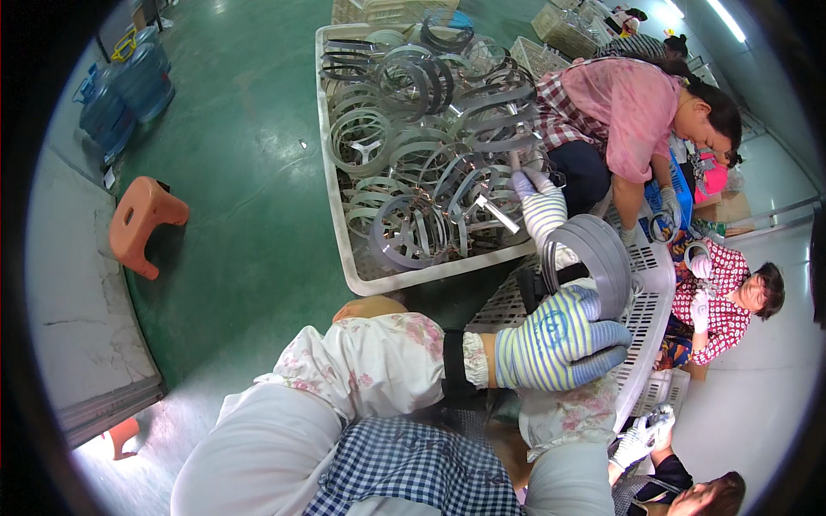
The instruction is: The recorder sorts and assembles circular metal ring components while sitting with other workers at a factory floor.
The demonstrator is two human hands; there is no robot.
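Room: a factory workshop, by the look of it, with handwork going on around me.
Metal bands: dozens (434,155), heaped in a big white plastic tray (387,283) beyond the left hand's (559,342) grip, far more than a household keeps.
Workers: several; a gloved one in a pink smock (624,99) bends forward past the grip, another in a red patterned shirt (724,282) to its right.
Crates: a slotted plastic crate (659,279) just right of the grip, pale crates (564,33) far beyond.
Floor: smooth green (249,189), left of the grip.
Wall side: water jugs (142,84) and an orange plastic stool (138,219), well left.
Ceiling: a strip light (727,19), far beyond and right.
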